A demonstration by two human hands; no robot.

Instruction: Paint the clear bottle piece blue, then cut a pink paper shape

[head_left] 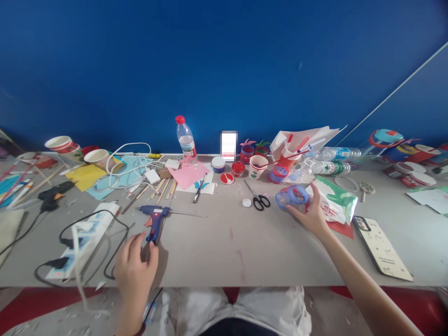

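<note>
Left of the scissors [262,200], the blue hot-glue gun [159,212] lies on its side on the tabletop [217,247], handle angled toward the near edge, probably for easy reach. The left grip [135,261] is spread and curled at that handle; whether it touches, I cannot tell. Right of the scissors, the right grip [317,217] pinches the blue-rimmed plastic container [290,196] between thumb and fingers, apparently to steady it.

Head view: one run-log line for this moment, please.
left hand: at glue gun | right hand: at blue-rimmed piece | scissors: on table
</note>
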